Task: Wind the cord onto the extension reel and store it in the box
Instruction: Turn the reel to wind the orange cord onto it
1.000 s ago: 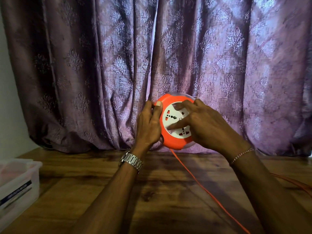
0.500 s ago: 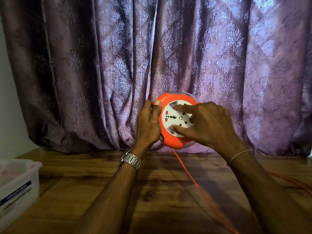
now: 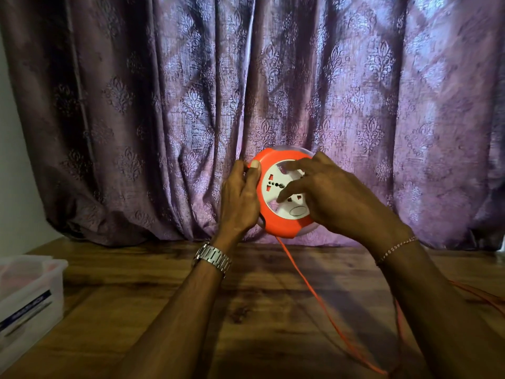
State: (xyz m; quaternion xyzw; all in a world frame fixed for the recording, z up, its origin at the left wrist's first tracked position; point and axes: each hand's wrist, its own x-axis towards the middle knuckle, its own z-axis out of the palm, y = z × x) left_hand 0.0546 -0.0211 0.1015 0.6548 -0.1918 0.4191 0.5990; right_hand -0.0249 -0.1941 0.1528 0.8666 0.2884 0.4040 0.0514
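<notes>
Left hand (image 3: 240, 199) curled round the left rim of the orange reel (image 3: 281, 231), thumb on its front edge. Right hand (image 3: 330, 198) bent over the white socket face, fingers (image 3: 293, 187) pressed into it. Reel held upright at frame centre, above the wooden table (image 3: 164, 310). Orange cord (image 3: 311, 288) trailing from the reel's underside toward lower right. Clear box (image 3: 30, 294) at left edge. Purple curtain (image 3: 191, 91) behind.

Both forearms are bare, with no sleeves. The left wrist wears a silver metal link watch (image 3: 212, 257). The right wrist, toward 3 o'clock, carries a thin beaded bracelet (image 3: 396, 248).
</notes>
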